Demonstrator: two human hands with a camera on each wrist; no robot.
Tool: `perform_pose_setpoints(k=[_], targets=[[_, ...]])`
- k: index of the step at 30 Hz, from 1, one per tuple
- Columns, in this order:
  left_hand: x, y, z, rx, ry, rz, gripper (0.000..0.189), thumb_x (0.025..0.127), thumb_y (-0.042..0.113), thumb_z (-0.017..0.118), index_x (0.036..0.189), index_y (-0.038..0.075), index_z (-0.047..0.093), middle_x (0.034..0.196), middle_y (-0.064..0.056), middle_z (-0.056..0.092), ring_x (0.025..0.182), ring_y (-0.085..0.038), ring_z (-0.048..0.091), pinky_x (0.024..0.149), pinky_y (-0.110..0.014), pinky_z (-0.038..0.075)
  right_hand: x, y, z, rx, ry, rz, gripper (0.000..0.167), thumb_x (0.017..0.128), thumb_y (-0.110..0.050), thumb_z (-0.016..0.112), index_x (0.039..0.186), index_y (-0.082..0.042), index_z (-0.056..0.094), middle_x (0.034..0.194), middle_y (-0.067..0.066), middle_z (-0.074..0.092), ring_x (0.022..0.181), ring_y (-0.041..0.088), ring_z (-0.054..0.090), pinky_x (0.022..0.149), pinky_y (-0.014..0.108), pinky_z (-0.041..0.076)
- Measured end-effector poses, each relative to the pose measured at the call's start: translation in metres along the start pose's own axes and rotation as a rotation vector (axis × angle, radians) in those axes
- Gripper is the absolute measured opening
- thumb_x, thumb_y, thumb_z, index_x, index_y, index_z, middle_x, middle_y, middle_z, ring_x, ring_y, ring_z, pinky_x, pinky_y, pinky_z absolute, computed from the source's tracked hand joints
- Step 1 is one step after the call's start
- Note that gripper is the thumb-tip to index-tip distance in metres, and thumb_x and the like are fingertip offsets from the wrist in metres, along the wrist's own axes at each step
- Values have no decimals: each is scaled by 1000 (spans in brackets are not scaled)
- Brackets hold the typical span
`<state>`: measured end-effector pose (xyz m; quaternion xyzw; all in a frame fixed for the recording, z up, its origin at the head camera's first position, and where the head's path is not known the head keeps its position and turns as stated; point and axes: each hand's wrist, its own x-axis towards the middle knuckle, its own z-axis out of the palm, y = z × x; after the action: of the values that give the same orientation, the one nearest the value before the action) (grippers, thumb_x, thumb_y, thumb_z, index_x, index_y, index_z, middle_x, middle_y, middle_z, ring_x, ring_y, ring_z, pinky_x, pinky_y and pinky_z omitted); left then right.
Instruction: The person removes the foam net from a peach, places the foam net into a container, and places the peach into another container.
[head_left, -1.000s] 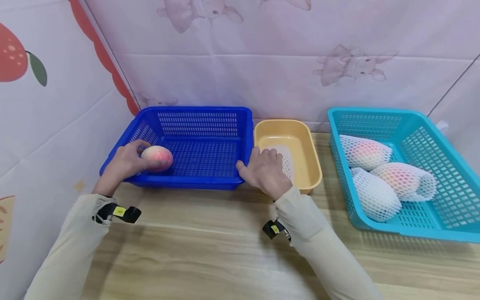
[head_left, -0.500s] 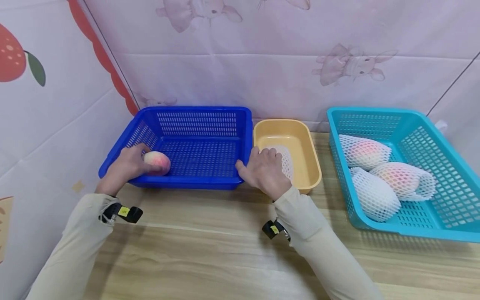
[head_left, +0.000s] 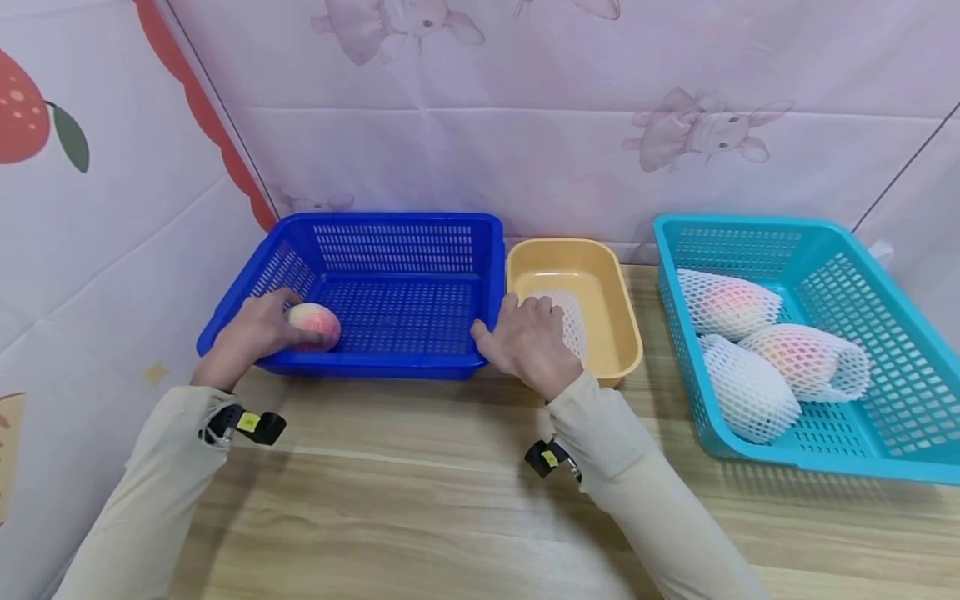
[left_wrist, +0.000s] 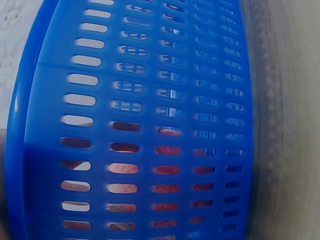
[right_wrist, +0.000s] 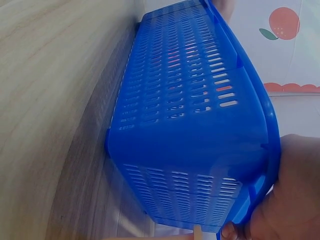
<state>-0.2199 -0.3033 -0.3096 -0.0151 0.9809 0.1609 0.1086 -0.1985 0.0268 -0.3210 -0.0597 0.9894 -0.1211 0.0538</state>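
One peach (head_left: 318, 323) in blue basket (head_left: 375, 364)

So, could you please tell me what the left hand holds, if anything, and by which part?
The left hand holds the peach, gripped around its left side.

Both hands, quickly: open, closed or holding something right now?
Left hand: closed around the peach, inside the blue basket.
Right hand: closed on the blue basket's rim, at its near right corner.
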Motion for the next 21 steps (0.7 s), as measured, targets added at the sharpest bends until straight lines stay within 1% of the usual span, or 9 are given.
perform_pose_setpoints(k=[4,8,12,17,21], targets=[[0,1,0,0,-2,-4,82,83,47,72,132,-10,40,121,-36,48,106,-47,46,89,-62,42,0,0,-1,7,-9,5,60,96,-54,36,109,2,51,91,17,53,90,33,45,87,45,38],[-1,1,-1,-3,-16,-14,83,86,47,68,138,-9,35,129,-38,43,115,-51,41,93,-64,39,0,-1,-1,7,-32,11,62,95,-56,36,112,2,50,93,17,53,91,33,45,89,45,37],[-2,3,-1,-16,-15,-3,81,89,46,65,139,-9,34,132,-37,42,118,-51,40,93,-64,40,0,-1,-2,0,-43,15,63,96,-57,35,113,2,49,93,17,52,92,33,45,90,45,37],[-3,8,-1,-23,16,33,76,91,43,63,138,-8,36,133,-36,43,121,-52,40,94,-64,39,1,-1,-2,14,-44,22,64,95,-58,35,114,2,49,94,17,52,92,33,44,91,45,37],[-8,19,-1,-39,48,62,70,93,39,62,138,-8,38,134,-35,43,122,-51,40,97,-64,37,0,-1,-3,0,-46,22,67,95,-61,34,115,2,48,94,17,52,91,33,45,91,45,37]])
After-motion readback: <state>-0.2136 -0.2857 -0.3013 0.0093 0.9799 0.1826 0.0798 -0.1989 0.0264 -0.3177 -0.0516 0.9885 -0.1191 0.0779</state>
